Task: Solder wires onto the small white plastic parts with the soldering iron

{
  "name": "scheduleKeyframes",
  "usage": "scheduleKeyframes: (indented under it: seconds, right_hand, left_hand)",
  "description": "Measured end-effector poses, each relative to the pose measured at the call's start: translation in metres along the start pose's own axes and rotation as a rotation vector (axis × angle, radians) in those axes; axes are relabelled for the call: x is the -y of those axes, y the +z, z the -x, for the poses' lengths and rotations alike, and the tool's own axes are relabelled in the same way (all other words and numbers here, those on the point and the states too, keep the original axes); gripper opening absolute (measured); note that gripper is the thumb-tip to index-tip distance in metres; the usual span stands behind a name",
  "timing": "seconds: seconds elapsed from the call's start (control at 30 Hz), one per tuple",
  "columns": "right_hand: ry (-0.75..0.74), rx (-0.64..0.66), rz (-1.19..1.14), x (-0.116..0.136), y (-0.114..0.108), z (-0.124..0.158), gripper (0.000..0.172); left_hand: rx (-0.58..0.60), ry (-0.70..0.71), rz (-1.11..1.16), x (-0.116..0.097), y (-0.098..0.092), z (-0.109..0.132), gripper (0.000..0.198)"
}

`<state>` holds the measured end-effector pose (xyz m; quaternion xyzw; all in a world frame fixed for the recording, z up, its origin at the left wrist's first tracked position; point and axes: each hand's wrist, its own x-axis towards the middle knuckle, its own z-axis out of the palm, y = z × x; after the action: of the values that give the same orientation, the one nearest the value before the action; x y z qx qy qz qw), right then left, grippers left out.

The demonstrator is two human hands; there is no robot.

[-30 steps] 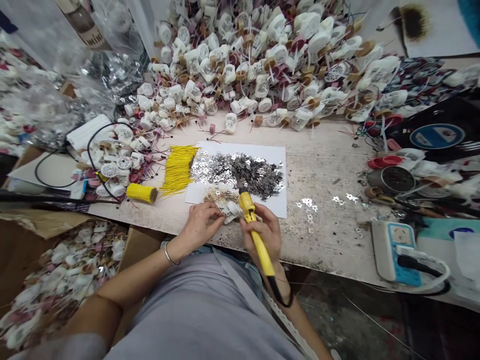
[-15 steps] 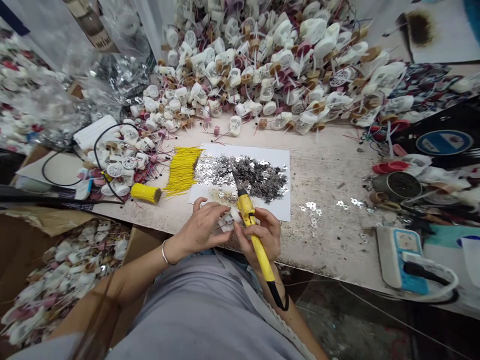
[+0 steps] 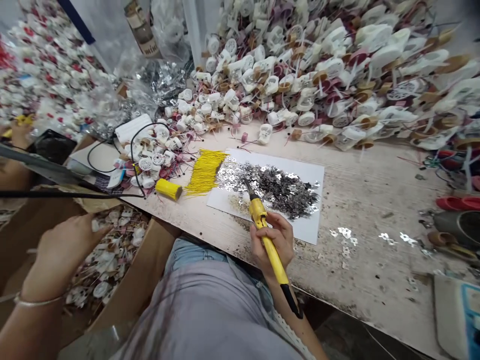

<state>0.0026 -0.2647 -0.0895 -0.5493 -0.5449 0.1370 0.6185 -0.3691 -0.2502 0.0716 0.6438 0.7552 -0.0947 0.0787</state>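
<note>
My right hand (image 3: 275, 240) is wrapped round a yellow soldering tool (image 3: 273, 252), whose dark metal tip points at a heap of small metal plates (image 3: 287, 190) on a white sheet (image 3: 221, 200). My left hand (image 3: 65, 245) is over a cardboard box (image 3: 131, 270) of white plastic parts (image 3: 108, 272) at the lower left. Its thumb stands apart from the fingers, and nothing shows in it. Yellow wires (image 3: 205, 172) lie loose at the sheet's left edge, with a yellow wire bundle (image 3: 168, 189) beside them.
A big pile of white parts with red wires (image 3: 311, 85) covers the back of the table. A smaller pile (image 3: 150, 155) with a black cable lies left. Loose metal plates (image 3: 345, 240) and a power socket block (image 3: 450, 310) are at right. Another person's hand (image 3: 20, 132) shows far left.
My left hand has moved from beside my right hand down left to the box, and the small white part between the hands is gone from there. The view has turned left.
</note>
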Motion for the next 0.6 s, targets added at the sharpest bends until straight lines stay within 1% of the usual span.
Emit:
scheduleKeyframes:
  seconds: [0.03,0.07,0.13,0.17,0.23,0.3,0.33,0.4,0.47,0.5,0.57,0.6]
  right_hand:
    - [-0.001,0.005,-0.013,0.0,0.001,0.0,0.017]
    - [-0.004,0.01,-0.023,0.0,0.001,-0.001,0.017]
    - [-0.005,0.01,-0.019,0.0,0.001,-0.002,0.017]
    - [-0.002,0.008,-0.009,0.0,0.001,-0.002,0.018]
    - [0.005,0.001,0.018,0.001,-0.002,-0.003,0.018]
    - [0.008,-0.008,0.048,0.002,-0.005,-0.003,0.017]
    - [0.005,-0.016,0.061,0.002,-0.006,-0.002,0.017]
    - [0.008,-0.03,0.085,0.003,-0.009,-0.002,0.017]
    - [0.015,-0.041,0.103,0.005,-0.011,0.0,0.017]
    - [0.017,-0.043,0.112,0.006,-0.012,0.0,0.017]
    - [0.007,-0.035,0.127,0.009,-0.012,0.001,0.017]
    - [0.001,-0.028,0.134,0.01,-0.013,0.002,0.017]
  left_hand:
    - [0.019,-0.062,-0.12,-0.01,0.002,0.0,0.032]
    - [0.083,-0.036,-0.14,-0.026,0.006,-0.002,0.033]
    - [0.222,0.18,0.047,-0.07,0.019,-0.013,0.031]
    - [0.255,0.286,0.151,-0.095,0.026,-0.022,0.035]
    - [0.334,0.487,0.316,-0.144,0.036,-0.045,0.039]
    - [0.414,0.64,0.407,-0.19,0.04,-0.077,0.036]
    - [0.395,0.685,0.433,-0.212,0.04,-0.095,0.033]
    - [0.231,0.708,0.463,-0.256,0.039,-0.131,0.03]
    - [0.038,0.658,0.448,-0.296,0.038,-0.165,0.027]
    - [-0.038,0.618,0.42,-0.315,0.039,-0.179,0.027]
    - [-0.17,0.521,0.363,-0.347,0.042,-0.2,0.033]
    - [-0.207,0.481,0.344,-0.359,0.045,-0.208,0.039]
